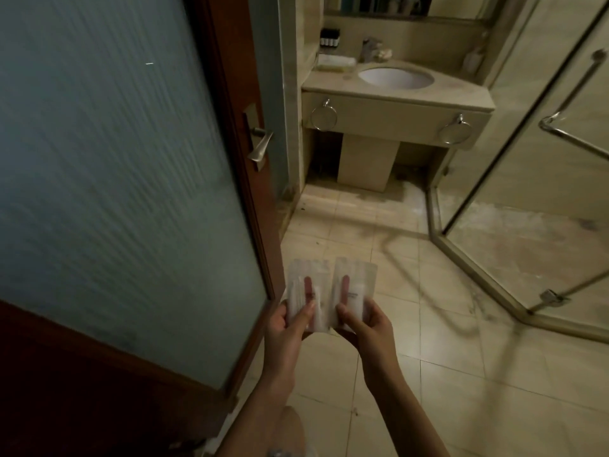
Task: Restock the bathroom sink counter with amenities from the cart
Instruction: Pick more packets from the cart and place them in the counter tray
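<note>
Containers first: two flat see-through pkts, one per hand, held side by side w/ their inner edges touching or just overlapping. The left clear plastic packet (308,286) holds long white stick-like pieces plus a pinkish strip down the middle. The right clear plastic packet (355,282) holds a pinkish strip and a short white tube-like piece w/ dark print, too blurred to read. Both pkts look sealed, upright, tops pointing away from the person.

Grip: left hand (284,328) pinches the lower part of its pkt, thumb on the front, fingers behind. Right hand (370,326) does the same w/ its pkt. Neither grip is slack; both are closed on plastic.

Where: pkts are in the air above the beige tiled floor (428,364), near the edge of the frosted-glass wooden door (115,176), well apart from the beige stone sink bench (461,92) ahead.

On the bench: oval white basin (395,77) at centre, chrome tap (370,47) behind it. A row of small dark bottles (330,37) sits at the back left corner, w/ a pale folded towel-like stack (336,62) in front of them by the left edge. A pale bottle (473,59) stands at the back right. Two metal towel rings (324,117) hang on the front face. The glass shower enclosure (543,159) stands to the right.
</note>
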Available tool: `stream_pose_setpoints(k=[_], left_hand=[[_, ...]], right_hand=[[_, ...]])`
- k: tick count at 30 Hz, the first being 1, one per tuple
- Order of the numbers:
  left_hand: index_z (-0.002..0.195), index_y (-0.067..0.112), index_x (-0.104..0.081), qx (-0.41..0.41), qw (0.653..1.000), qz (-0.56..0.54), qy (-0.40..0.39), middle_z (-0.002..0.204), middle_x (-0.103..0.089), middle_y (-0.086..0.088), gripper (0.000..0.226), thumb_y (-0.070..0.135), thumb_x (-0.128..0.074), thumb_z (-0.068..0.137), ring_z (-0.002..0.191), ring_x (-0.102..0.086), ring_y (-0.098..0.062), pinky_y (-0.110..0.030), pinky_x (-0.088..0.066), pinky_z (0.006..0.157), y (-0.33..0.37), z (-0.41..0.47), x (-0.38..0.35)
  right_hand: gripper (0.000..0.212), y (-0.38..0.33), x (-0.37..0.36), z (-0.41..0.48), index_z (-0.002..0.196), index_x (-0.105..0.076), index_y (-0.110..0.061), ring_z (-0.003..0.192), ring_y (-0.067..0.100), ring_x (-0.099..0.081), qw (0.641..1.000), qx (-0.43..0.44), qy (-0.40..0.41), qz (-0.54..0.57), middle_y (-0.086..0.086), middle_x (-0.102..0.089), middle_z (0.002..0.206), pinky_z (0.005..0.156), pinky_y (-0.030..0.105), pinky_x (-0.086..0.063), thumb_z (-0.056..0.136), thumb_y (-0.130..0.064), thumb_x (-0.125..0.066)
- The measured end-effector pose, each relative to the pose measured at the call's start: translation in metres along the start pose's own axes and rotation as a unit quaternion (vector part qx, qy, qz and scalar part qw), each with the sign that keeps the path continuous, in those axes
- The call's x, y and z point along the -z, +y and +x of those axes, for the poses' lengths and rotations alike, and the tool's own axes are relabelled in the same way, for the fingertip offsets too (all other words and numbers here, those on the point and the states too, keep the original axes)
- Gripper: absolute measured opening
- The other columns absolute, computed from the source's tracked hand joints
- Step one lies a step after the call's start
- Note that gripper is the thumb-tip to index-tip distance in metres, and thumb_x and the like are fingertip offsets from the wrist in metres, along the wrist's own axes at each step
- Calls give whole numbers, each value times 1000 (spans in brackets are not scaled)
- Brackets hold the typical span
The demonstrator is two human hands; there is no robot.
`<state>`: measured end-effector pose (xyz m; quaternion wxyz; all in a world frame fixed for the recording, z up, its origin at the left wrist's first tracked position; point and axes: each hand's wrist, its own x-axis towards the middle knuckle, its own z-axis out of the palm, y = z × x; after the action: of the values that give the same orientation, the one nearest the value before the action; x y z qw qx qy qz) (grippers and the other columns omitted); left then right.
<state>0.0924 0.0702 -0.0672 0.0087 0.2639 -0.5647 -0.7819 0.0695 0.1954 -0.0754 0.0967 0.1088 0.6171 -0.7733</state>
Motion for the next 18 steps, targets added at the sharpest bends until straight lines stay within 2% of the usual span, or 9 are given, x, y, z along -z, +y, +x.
stream_pose_setpoints(k=[3, 9, 14, 18], left_hand=[[117, 14, -65, 4, 1000, 18, 11, 100, -74, -8, 30, 20, -66, 87, 93, -71, -24, -47, -57, 85, 10, 26, -9], [109, 21, -69, 35, 997, 57, 29, 96, -74, -8, 26, 34, -68, 86, 91, -71, -28, -54, -56, 84, 21, 112, -30], [107, 13, -68, 39, 999, 23, 12, 92, -74, -14, 19, 17, -64, 89, 86, -71, -33, -51, -57, 80, 47, 208, -71], [120, 14, -62, 22, 998, 47, -34, 105, -71, -11, 34, 12, -67, 86, 98, -69, -29, -50, -55, 88, 88, 285, -112]], right_hand=[[24, -9, -3, 29, 111, -64, -15, 93, 20, -71, 1000, -5, -7, 8, 1, -74, 101, 77, 35, -59, 87, -12, -65], [19, -17, -7, 106, 105, -65, -16, 87, 20, -72, 1000, -23, 3, 5, 4, -74, 95, 70, 30, -59, 87, -13, -66], [20, -45, -14, 203, 105, -65, -16, 88, 20, -71, 1000, 7, 13, -18, 7, -73, 97, 72, 31, -58, 85, -15, -67], [25, -86, -21, 292, 109, -63, -13, 88, 17, -71, 1000, 18, 3, -22, 6, -71, 101, 69, 24, -56, 84, -12, -67]])
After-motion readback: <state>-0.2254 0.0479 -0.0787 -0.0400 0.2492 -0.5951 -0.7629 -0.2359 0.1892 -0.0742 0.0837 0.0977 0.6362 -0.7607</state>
